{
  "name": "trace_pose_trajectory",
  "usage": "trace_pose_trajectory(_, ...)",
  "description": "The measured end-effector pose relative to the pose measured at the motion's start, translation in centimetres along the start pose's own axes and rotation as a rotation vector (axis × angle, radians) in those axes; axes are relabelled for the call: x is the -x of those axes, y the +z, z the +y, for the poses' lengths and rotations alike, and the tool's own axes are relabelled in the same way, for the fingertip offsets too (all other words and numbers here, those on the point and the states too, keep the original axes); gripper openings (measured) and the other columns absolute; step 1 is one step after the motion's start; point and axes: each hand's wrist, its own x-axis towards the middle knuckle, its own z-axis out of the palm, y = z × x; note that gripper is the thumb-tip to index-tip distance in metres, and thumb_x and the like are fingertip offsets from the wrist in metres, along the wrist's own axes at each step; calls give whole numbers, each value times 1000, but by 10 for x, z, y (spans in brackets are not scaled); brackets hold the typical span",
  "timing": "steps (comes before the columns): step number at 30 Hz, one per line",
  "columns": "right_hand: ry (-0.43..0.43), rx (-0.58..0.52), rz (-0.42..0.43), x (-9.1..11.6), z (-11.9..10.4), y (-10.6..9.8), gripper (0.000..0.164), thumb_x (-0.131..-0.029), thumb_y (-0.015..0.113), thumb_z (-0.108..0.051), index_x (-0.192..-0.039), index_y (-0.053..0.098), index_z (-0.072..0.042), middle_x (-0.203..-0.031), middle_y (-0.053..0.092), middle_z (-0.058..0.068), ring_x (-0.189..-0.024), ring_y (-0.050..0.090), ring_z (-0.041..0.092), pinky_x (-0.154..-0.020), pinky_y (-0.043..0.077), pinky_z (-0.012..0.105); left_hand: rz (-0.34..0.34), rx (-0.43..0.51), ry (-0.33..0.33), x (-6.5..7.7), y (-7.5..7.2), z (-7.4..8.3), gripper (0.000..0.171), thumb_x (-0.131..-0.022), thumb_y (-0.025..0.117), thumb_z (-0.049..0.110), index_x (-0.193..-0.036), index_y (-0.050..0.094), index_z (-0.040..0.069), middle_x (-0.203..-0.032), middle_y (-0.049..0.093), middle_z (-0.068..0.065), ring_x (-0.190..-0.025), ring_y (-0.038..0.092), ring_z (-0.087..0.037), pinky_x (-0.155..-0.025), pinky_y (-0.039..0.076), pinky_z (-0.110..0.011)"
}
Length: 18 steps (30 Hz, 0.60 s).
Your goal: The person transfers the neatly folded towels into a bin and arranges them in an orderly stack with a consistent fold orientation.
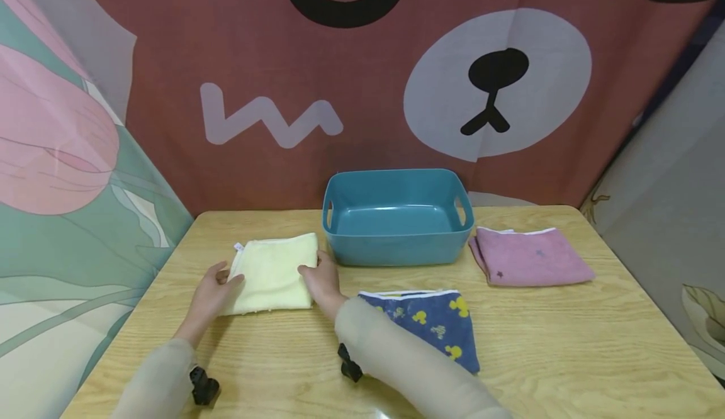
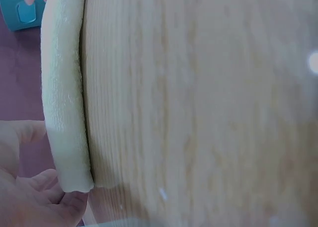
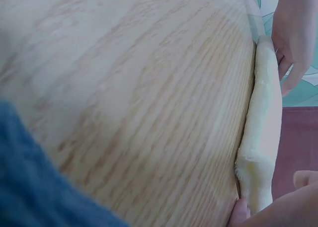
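Right sleeve (image 1: 419, 368) foremost, our left fingers (image 1: 216, 269) and right fingers (image 1: 325, 262) pinch the yellow towel (image 1: 273, 275) at nine and three o'clock, apparently squaring it; next likely calls for level lifting.

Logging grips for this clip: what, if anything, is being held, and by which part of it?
The yellow towel: the left hand holds its left edge, the right hand its right edge.

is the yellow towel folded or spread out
Folded: in the head view the yellow towel makes a compact rectangle, and both wrist views show it thick from the side.
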Motion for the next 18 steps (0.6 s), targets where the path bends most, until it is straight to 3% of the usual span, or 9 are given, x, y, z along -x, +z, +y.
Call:
trace_pose_trajectory(6, -41, 178, 19, -5, 3, 1, 72, -72, 62, 10, -142, 45, 5, -138, 52, 20, -127, 48, 36, -107, 41, 43, -8, -6, -22, 0, 1, 3, 76, -98, 59, 23, -150, 19, -14, -143, 35, -38, -131, 37, -50, -108, 34, -56)
trace_pose_trajectory(13, -46, 254, 2, -6, 5, 0, 72, -74, 61, 13, -143, 43, 6, -140, 49, 23, -131, 43, 38, -110, 37, 43, -28, -64, -45, -4, 2, 2, 76, -98, 59, 25, -147, 20, -19, -144, 34, -41, -133, 36, -52, -108, 35, -56)
trace_pose_trajectory(18, -59, 283, 2, -6, 6, 1, 69, -77, 60, 13, -143, 42, 9, -141, 48, 24, -133, 42, 39, -112, 35, 43, -38, -117, -56, -2, 2, 5, 72, -98, 58, 29, -143, 29, -19, -142, 36, -42, -130, 37, -54, -106, 36, -59)
